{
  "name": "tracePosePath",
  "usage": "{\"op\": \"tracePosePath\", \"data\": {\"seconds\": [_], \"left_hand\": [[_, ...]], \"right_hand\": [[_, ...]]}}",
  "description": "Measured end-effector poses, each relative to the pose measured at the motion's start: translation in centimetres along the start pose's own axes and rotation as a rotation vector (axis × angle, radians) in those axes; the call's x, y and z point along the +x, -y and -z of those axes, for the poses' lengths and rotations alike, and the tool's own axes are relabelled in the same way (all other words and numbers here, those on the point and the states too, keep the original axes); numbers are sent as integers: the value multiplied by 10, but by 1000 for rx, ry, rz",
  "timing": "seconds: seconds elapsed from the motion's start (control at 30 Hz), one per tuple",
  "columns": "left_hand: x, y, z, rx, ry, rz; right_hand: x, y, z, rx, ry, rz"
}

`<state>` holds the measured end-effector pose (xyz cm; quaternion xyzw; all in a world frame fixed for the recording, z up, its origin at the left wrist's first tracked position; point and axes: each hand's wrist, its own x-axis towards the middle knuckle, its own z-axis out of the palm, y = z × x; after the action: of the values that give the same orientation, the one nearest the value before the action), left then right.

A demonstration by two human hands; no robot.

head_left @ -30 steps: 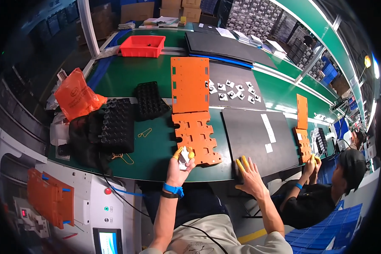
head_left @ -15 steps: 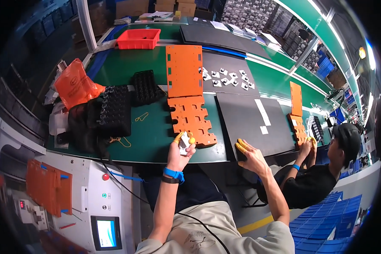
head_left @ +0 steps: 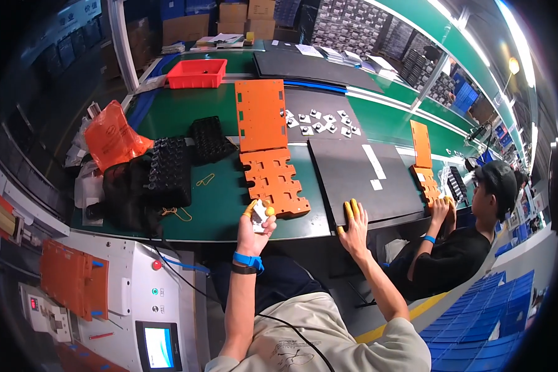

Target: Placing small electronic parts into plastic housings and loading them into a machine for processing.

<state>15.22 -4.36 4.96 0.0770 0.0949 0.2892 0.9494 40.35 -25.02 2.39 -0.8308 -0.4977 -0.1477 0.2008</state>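
Black trays (head_left: 167,170): far left on the green bench.
Left hand (head_left: 255,228): grasping a small white part (head_left: 260,212), just before the orange fixture plate (head_left: 273,181).
Right hand (head_left: 353,226): released, fingers spread on the black mat (head_left: 363,177) edge.

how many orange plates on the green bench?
4. A solid plate and a slotted plate lie end to end ahead of the left hand; a smaller pair lies by the co-worker. Others may be hidden.
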Motion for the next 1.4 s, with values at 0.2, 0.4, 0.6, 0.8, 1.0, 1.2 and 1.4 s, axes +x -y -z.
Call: {"op": "tracePosePath", "data": {"seconds": [0.2, 0.4, 0.6, 0.8, 1.0, 1.2, 1.4], "left_hand": [[-6, -6, 2, -13, -39, -44], [-11, -4, 1, -37, -36, -46], [-15, -5, -1, -67, -77, -66], [-9, 3, 12, -96, -19, -28], [-20, 2, 7, 82, -144, -121], [-36, -25, 14, 72, -52, -211], [-57, -58, 29, 142, -230, -303]], "right_hand": [[-4, -4, -8, -62, 36, -44], [-8, 2, -14, -70, -12, -82], [-10, 12, -9, -73, 12, -60], [-16, 18, 4, -83, 111, -30], [-11, 16, 14, -124, 375, -66], [46, 109, 40, 376, 293, 117], [132, 257, 14, 958, 144, 254]]}}
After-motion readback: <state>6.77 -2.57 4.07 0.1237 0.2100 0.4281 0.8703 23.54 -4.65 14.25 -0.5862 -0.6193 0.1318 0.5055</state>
